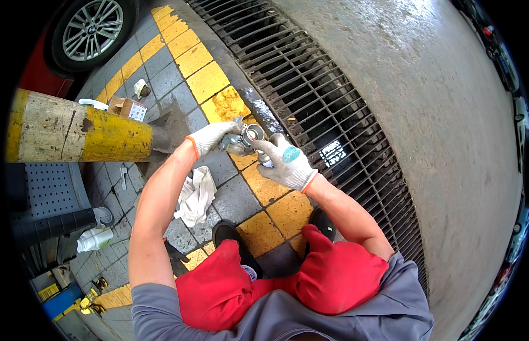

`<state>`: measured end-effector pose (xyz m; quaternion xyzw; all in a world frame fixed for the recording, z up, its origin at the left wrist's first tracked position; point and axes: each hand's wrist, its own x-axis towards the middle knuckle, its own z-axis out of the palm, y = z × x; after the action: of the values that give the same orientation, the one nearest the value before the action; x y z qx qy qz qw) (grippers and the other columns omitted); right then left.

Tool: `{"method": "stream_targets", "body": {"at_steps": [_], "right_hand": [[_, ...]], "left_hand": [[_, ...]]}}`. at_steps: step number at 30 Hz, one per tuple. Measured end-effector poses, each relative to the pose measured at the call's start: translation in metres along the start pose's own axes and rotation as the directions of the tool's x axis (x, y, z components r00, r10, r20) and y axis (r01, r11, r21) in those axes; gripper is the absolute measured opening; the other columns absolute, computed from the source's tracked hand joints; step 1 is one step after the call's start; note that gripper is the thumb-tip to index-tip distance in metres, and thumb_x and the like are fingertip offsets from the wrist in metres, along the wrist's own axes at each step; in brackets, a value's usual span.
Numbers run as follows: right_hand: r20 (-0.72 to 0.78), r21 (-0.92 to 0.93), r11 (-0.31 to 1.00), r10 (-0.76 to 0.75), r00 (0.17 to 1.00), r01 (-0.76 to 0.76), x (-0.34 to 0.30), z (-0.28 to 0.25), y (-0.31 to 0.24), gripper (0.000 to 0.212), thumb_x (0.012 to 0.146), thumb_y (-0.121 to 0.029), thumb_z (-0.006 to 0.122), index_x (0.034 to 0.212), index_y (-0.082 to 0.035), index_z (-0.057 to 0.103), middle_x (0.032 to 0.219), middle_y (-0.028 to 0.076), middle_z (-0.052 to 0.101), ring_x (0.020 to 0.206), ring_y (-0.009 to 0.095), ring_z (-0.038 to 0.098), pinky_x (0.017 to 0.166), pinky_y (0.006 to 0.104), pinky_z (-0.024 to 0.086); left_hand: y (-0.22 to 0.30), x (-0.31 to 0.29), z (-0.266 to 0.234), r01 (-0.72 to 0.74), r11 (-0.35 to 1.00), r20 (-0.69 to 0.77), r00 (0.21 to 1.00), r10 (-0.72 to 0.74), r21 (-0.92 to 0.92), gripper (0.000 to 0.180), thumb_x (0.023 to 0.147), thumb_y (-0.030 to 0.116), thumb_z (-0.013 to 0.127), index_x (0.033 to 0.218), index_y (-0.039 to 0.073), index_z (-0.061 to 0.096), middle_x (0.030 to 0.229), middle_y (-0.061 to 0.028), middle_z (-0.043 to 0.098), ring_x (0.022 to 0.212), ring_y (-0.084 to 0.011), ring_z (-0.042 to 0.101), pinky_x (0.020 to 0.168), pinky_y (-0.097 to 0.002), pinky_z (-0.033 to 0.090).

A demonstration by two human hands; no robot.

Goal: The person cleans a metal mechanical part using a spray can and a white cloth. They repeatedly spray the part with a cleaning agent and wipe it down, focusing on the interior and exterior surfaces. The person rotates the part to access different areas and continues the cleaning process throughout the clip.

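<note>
Out in front of me, above the yellow tiles beside a floor grate, my left hand (210, 138) in a white work glove is closed round a grey metal throttle body (235, 147). Its round bore faces up, toward my right hand. My right hand (286, 162), gloved too, is wrapped round a white and blue spray can (265, 159), mostly hidden under the fingers. The fingertips of that hand come close to the rim of the bore. A crumpled white rag (197, 196) lies on the grey tiles below my left forearm.
A long metal grate (338, 113) runs along the right. At left stand a yellow and white post (77, 128), a small cardboard box (127, 108) and a black tool cart (54, 193). A white bottle (95, 239) is beside the cart. A car wheel (91, 31) is at upper left.
</note>
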<state>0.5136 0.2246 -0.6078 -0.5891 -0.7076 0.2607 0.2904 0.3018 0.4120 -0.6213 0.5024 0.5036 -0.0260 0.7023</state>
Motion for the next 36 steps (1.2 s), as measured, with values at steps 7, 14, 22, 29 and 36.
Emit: {"method": "stream_targets", "body": {"at_steps": [7, 14, 22, 29, 36], "right_hand": [[-0.005, -0.009, 1.0, 0.01, 1.0, -0.01, 0.001, 0.002, 0.002, 0.058, 0.085, -0.023, 0.078, 0.141, -0.017, 0.062, 0.112, 0.024, 0.059, 0.097, 0.043, 0.067, 0.081, 0.0497, 0.057], [0.016, -0.046, 0.999, 0.01, 1.0, -0.009, 0.002, 0.002, 0.002, 0.063, 0.085, -0.023, 0.079, 0.145, -0.017, 0.061, 0.113, 0.026, 0.059, 0.097, 0.044, 0.067, 0.08, 0.0502, 0.058], [0.027, -0.033, 0.997, 0.066, 0.997, -0.065, 0.002, 0.0, 0.001, 0.063, 0.085, -0.022, 0.079, 0.145, -0.019, 0.061, 0.113, 0.025, 0.059, 0.096, 0.043, 0.067, 0.082, 0.0502, 0.058], [0.011, 0.017, 0.998, 0.055, 0.998, -0.055, 0.001, 0.001, 0.002, 0.062, 0.086, -0.022, 0.079, 0.145, -0.02, 0.06, 0.113, 0.025, 0.059, 0.098, 0.043, 0.067, 0.084, 0.0491, 0.058], [0.033, 0.044, 0.99, 0.13, 0.991, -0.132, 0.002, -0.001, -0.003, 0.064, 0.087, -0.024, 0.08, 0.147, -0.021, 0.058, 0.116, 0.026, 0.059, 0.101, 0.045, 0.069, 0.087, 0.0495, 0.058]], "left_hand": [[-0.002, 0.006, -0.007, 0.027, 0.999, 0.029, 0.999, -0.028, 0.036, 0.036, 0.102, 0.04, 0.066, 0.126, 0.014, 0.074, 0.108, 0.0003, 0.079, 0.087, -0.0085, 0.073, 0.069, -0.0252, 0.055], [-0.004, 0.006, -0.004, 0.017, 0.999, -0.01, 1.0, -0.017, 0.04, 0.038, 0.099, 0.046, 0.068, 0.12, 0.016, 0.078, 0.104, 0.0003, 0.079, 0.083, -0.0074, 0.07, 0.064, -0.025, 0.048], [0.01, -0.011, 0.002, 0.021, 0.999, -0.009, 1.0, -0.021, 0.032, 0.037, 0.1, 0.046, 0.065, 0.122, 0.018, 0.076, 0.099, 0.0037, 0.078, 0.078, -0.0058, 0.068, 0.061, -0.0251, 0.046], [0.013, -0.014, 0.005, -0.006, 1.0, 0.011, 1.0, 0.006, 0.015, 0.038, 0.101, 0.043, 0.066, 0.126, 0.016, 0.075, 0.105, 0.0021, 0.078, 0.084, -0.0069, 0.07, 0.067, -0.0251, 0.05], [0.002, -0.005, -0.004, -0.05, 0.999, -0.012, 0.999, 0.05, 0.016, 0.053, 0.097, 0.034, 0.073, 0.141, 0.004, 0.067, 0.125, -0.0064, 0.075, 0.103, -0.0122, 0.072, 0.087, -0.0272, 0.055]]}}
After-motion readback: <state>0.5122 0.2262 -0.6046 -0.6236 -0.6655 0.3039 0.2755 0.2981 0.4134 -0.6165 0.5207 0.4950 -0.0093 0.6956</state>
